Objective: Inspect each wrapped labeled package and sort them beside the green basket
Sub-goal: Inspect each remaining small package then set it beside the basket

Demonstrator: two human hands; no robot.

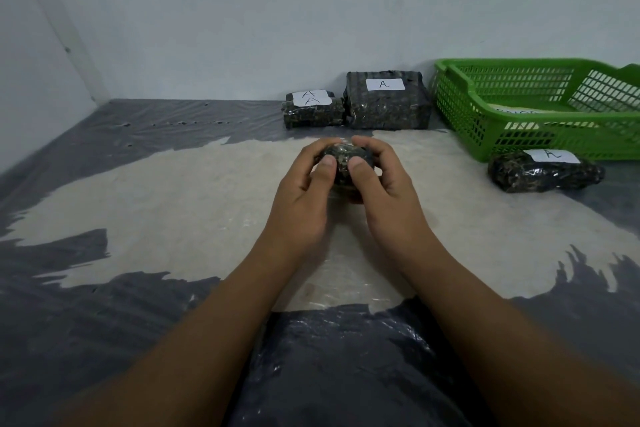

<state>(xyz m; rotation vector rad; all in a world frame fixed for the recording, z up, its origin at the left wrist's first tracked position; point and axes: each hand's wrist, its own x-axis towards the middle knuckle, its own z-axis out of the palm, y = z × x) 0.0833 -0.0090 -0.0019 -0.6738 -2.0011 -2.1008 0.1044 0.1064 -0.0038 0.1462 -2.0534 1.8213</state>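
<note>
The left hand (pixel 304 191) and right hand (pixel 384 184) are each closing a grip round one end of a small wrapped package (pixel 343 158) over the middle of the plastic sheet (pixel 138 204), thumbs pressing on top. They are likely turning it to find its label, since none is showing. Three packages marked A (pixel 388 104) are sitting beside the green basket (pixel 554 140), apparently forming the sorted group.

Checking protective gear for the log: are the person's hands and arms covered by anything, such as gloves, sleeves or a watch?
No. The left hand and right hand are bare, with no gloves, rings, watch or sleeves in view.
</note>
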